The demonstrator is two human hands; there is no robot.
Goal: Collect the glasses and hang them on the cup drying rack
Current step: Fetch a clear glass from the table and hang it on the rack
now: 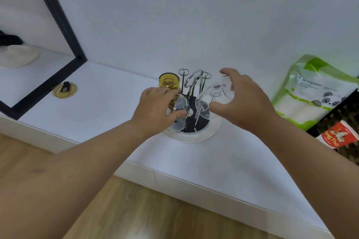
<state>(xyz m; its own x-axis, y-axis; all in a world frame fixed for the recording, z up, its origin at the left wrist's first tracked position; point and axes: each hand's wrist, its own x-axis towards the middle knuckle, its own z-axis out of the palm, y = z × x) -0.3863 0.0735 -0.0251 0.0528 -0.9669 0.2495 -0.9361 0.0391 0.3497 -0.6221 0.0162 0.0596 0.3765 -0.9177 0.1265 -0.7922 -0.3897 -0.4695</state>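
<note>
White wall backs the white bench (213, 161) where the rack (194, 103) stands near its rear edge, the left hand (155, 110) curled around a clear glass (179, 111) below a yellow glass (169, 81), the right hand (246, 99) gripping a tilted glass (215, 95) over a prong.
</note>
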